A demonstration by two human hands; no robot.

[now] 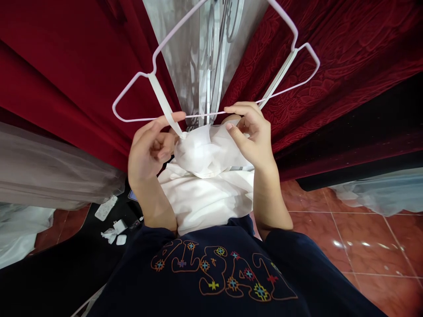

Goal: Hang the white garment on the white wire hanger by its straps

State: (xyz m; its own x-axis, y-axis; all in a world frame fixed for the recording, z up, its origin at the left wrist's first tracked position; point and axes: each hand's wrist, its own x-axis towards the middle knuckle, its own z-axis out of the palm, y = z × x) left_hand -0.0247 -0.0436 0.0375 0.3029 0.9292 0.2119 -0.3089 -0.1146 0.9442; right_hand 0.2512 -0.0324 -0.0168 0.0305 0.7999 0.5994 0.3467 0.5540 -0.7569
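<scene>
A pale pink clothes hanger [161,42] is held up in front of me. From its two notches hang the white straps [161,94] of a white garment [205,152] with a sheer top layer, its lower part draped over my lap. My left hand [148,152] is closed at the garment's left edge beside the strap, with the index finger stretched along the hanger's lower bar. My right hand [254,132] grips the garment's upper right edge between thumb and fingers, the index fingertip at the bar. Cloth partly hides the fingertips.
Dark red curtains [346,66] hang on both sides, with grey sheer fabric [175,39] between them. On a black surface to the left lie a white charger [120,226], a small white case [121,240] and a pale phone case [106,208]. Red floor tiles [363,237] show at right.
</scene>
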